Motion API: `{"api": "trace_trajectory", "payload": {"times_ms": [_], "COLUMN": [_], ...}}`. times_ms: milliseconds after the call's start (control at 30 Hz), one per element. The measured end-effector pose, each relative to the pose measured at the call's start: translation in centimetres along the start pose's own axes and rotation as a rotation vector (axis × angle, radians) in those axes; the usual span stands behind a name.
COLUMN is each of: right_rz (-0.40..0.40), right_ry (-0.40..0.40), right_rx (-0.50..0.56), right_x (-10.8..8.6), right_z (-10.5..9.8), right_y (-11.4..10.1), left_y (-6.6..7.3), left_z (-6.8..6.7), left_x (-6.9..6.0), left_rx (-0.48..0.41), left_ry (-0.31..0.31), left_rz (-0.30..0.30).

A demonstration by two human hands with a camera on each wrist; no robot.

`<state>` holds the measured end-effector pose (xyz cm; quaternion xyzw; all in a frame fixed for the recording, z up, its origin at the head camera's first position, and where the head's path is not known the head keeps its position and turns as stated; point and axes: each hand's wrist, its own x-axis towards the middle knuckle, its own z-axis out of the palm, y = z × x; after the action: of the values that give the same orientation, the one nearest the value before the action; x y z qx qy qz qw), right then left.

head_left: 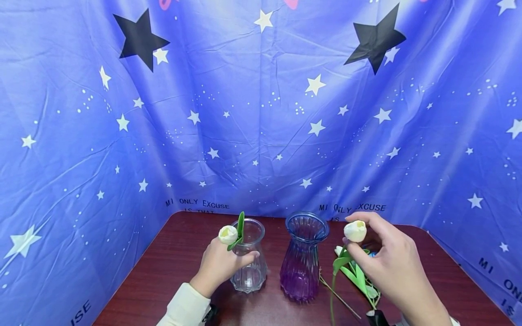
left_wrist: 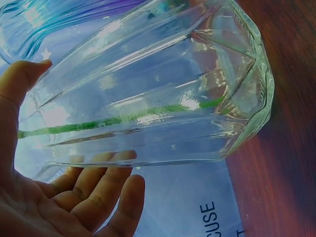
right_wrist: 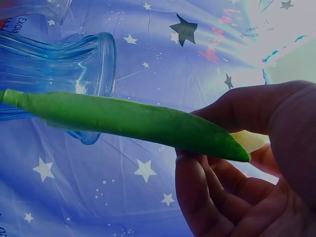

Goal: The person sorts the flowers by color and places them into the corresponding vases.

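My left hand (head_left: 224, 262) is at the neck of a clear glass vase (head_left: 249, 276), thumb across the near side and fingers loosely bent beside the glass. A white tulip (head_left: 227, 234) stands in that vase; its green stem (left_wrist: 123, 118) shows through the glass in the left wrist view. My right hand (head_left: 393, 258) pinches another white tulip (head_left: 355, 231) at the bloom between thumb and fingers, its stem hanging down. In the right wrist view, a green leaf (right_wrist: 133, 123) hides part of the bloom. A blue-purple glass vase (head_left: 301, 271) stands between my hands.
More flowers with green leaves (head_left: 359, 278) lie on the dark red table (head_left: 163, 267), beneath and beside my right hand. A thin brown stem (head_left: 338, 296) lies near the blue-purple vase. Blue star-printed cloth (head_left: 261, 136) encloses the table's back and sides.
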<state>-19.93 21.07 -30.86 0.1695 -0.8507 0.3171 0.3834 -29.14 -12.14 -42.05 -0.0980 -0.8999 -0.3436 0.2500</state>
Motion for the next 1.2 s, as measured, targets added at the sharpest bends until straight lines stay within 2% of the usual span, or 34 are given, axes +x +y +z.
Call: {"api": "trace_trajectory", "payload": {"times_ms": [400, 767, 967, 1133, 1200], "right_rz": [-0.023, -0.048, -0.064, 0.017, 0.012], "right_ry": [-0.032, 0.045, 0.101, 0.135, 0.174], "right_rx": [0.022, -0.016, 0.042, 0.138, 0.207], "right_x": [0.1, 0.1, 0.3, 0.2, 0.1], "right_z": [-0.3, -0.9, -1.2, -1.5, -1.5], "right_y": [-0.3, -0.5, -0.6, -1.1, -1.3], "left_y": [-0.1, 0.0, -0.1, -0.1, -0.1], "left_z": [0.1, 0.0, 0.1, 0.2, 0.2], "left_x": [0.1, 0.0, 0.0, 0.0, 0.0], "left_rx": [-0.007, 0.009, 0.015, 0.017, 0.013], "left_ry": [0.0, 0.003, 0.008, 0.014, 0.014], "left_rz": [0.005, 0.009, 0.018, 0.024, 0.023]}}
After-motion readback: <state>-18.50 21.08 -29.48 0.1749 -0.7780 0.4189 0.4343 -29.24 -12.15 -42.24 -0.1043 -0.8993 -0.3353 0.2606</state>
